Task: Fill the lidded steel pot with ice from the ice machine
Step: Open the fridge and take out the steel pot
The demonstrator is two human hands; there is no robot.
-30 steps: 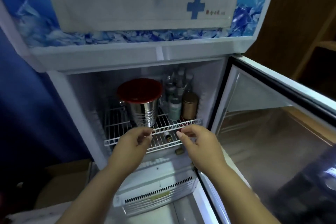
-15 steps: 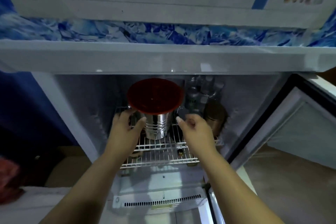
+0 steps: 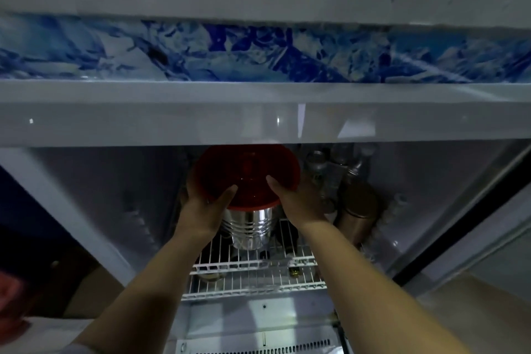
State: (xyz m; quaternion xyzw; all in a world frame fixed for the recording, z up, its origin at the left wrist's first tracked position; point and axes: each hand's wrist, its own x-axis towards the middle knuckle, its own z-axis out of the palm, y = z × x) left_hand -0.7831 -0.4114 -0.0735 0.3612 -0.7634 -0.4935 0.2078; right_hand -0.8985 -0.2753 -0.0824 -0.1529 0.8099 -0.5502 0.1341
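Observation:
A shiny ribbed steel pot (image 3: 249, 227) with a round red lid (image 3: 250, 172) stands on a white wire shelf (image 3: 255, 279) inside the open cabinet. My left hand (image 3: 201, 204) grips the lid's left rim, thumb lying on top. My right hand (image 3: 296, 201) holds the lid's right rim, thumb on top too. Both arms reach in from below. The far fingers of both hands are hidden behind the lid.
A gold canister (image 3: 359, 215) and several silvery bottles (image 3: 333, 164) stand right of the pot. The cabinet's white upper ledge (image 3: 258, 121) overhangs close above the lid. The open door frame (image 3: 459, 224) runs along the right. A cardboard box (image 3: 94, 290) sits low left.
Both hands went from the shelf's front edge up to the pot and now clasp the red lid on either side. The camera has moved closer and lower.

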